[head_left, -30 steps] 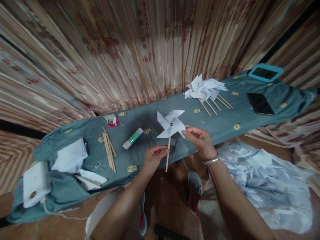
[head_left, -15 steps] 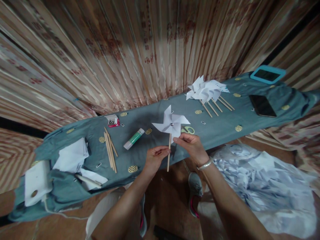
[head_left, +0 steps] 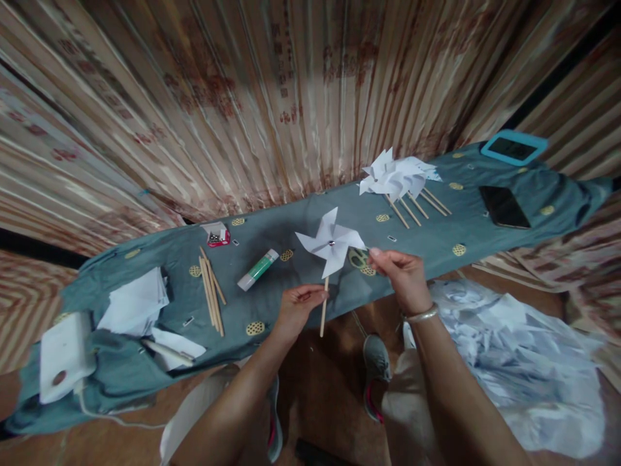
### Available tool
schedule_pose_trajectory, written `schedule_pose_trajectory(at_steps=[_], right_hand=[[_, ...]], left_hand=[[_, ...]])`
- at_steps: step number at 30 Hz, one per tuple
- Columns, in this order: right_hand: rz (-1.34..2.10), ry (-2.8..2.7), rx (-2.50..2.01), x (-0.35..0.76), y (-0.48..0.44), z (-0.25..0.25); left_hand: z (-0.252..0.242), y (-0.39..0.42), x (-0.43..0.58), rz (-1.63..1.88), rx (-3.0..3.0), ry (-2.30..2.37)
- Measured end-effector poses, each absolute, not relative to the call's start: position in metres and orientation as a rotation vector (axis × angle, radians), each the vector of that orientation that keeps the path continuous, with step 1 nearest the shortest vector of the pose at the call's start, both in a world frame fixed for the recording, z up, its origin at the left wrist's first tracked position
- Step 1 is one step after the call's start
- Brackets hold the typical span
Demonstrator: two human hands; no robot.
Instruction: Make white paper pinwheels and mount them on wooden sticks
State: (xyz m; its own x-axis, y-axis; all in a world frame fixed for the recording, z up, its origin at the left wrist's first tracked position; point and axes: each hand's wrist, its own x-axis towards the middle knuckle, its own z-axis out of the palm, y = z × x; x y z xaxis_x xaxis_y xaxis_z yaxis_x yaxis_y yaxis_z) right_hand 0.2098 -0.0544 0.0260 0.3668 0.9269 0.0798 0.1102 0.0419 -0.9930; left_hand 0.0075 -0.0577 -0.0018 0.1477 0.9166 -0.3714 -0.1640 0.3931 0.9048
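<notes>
A white paper pinwheel [head_left: 334,241] with a silvery pin at its centre stands upright on a wooden stick, above the cloth-covered table. My left hand [head_left: 301,309] pinches the stick below the blades between thumb and fingers. Just right of the pinwheel's right blade tip is my right hand [head_left: 400,275], thumb and fingers drawn together, a bracelet on its wrist. Whether its fingertips touch the blade I cannot tell. Behind the blade, green scissors [head_left: 358,259] show only by their handle loops.
Finished pinwheels [head_left: 398,176] lie at the back right, near a phone [head_left: 504,207] and a blue-framed device [head_left: 514,149]. Leftward are a glue stick [head_left: 258,269], an open pin box [head_left: 217,235], wooden sticks [head_left: 212,291], paper sheets [head_left: 133,303] and a white corded device [head_left: 65,358]. A paper-filled plastic bag [head_left: 524,369] stands right.
My right hand has moved right, from the pinwheel's lower blade to beside its right one. The blades sit at a different angle. My left hand keeps its pinch on the stick.
</notes>
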Motion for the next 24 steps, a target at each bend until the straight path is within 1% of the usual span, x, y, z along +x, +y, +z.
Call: schedule_pose_trajectory(at_steps=[2, 4, 9, 17, 24], right_hand=[[0.702, -0.966, -1.387, 0.218, -0.053, 0.027], [0.676, -0.978, -1.371, 0.221, -0.051, 0.026], [0.789, -1.025, -1.323, 0.214, -0.048, 0.021], [0.897, -0.923, -1.279, 0.205, -0.047, 0.019], [1.018, -0.980, -1.222, 0.192, -0.051, 0.021]], left_hand=[[-0.002, -0.059, 0.008, 0.894, 0.852, 1.141], [-0.001, -0.061, 0.008, 0.861, 0.870, 1.134], [0.001, -0.064, 0.010, 0.832, 0.873, 1.134], [-0.001, -0.060, 0.011, 0.883, 0.829, 1.144], [0.000, -0.057, 0.009, 0.933, 0.837, 1.162]])
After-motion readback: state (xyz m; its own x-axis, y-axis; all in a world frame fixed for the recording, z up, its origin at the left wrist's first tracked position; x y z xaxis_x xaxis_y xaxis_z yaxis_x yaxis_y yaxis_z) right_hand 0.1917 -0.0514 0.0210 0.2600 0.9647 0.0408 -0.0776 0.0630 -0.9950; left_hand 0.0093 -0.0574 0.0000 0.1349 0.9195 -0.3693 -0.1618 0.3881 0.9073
